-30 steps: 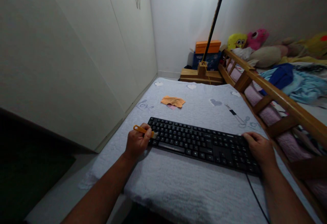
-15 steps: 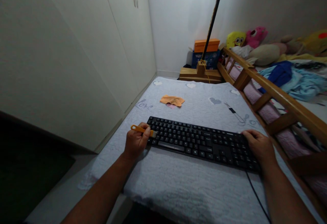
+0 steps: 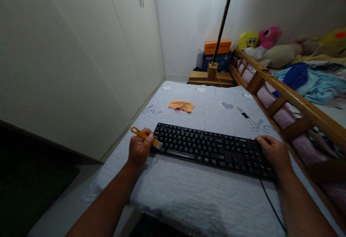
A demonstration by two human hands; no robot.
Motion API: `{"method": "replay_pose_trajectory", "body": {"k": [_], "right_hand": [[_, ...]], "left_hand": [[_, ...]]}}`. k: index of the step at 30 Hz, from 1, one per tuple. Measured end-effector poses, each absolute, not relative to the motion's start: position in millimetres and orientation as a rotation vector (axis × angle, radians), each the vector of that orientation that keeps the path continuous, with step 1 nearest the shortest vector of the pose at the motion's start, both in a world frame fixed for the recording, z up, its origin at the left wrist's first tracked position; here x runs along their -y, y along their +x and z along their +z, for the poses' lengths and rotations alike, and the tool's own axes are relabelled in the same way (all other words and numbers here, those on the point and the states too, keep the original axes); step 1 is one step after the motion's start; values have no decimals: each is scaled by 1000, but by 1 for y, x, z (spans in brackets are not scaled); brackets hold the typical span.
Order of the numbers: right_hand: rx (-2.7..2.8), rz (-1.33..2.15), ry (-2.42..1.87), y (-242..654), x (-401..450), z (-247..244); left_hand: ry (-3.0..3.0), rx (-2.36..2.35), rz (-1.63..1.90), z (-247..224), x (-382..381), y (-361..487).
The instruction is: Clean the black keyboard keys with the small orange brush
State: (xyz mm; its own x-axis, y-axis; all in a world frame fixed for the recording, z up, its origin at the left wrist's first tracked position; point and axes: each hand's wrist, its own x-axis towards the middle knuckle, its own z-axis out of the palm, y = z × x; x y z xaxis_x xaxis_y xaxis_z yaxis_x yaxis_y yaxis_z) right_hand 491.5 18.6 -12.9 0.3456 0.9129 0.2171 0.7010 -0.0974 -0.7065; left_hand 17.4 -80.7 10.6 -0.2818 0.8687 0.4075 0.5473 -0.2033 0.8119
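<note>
A black keyboard [image 3: 200,147] lies slightly slanted across the cloth-covered surface. At its left end, my left hand [image 3: 140,147] is closed around a small brush [image 3: 146,136] with an orange handle. The brush's pale bristles touch or hover just over the keys at the lower left corner; I cannot tell which. My right hand [image 3: 273,154] grips the keyboard's right end, thumb on top and the other fingers mostly hidden. A black cable [image 3: 271,201] runs from beneath the keyboard toward the near edge, beside my right forearm.
An orange cloth [image 3: 181,105] lies beyond the keyboard. Farther right is a thin metal tool with a black band [image 3: 245,115]. A wooden bed rail [image 3: 292,89] borders the right side, white cabinet doors [image 3: 108,49] the left. A wooden stand [image 3: 212,76] with a black pole is behind.
My left hand and the brush have shifted left and slightly down, toward the keyboard's left edge, and the brush is tilted more steeply. My right hand keeps its place on the keyboard.
</note>
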Motion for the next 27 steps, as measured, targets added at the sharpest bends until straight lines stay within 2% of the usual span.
{"method": "replay_pose_trajectory", "body": {"k": [14,27], "right_hand": [[1377,417,-1903,487,-16,-6],[1408,379,-1855,488,-17,-6]], "left_hand": [[1945,-1644,1320,23,81,19],[1755,-1549,1202,24,84,4]]}}
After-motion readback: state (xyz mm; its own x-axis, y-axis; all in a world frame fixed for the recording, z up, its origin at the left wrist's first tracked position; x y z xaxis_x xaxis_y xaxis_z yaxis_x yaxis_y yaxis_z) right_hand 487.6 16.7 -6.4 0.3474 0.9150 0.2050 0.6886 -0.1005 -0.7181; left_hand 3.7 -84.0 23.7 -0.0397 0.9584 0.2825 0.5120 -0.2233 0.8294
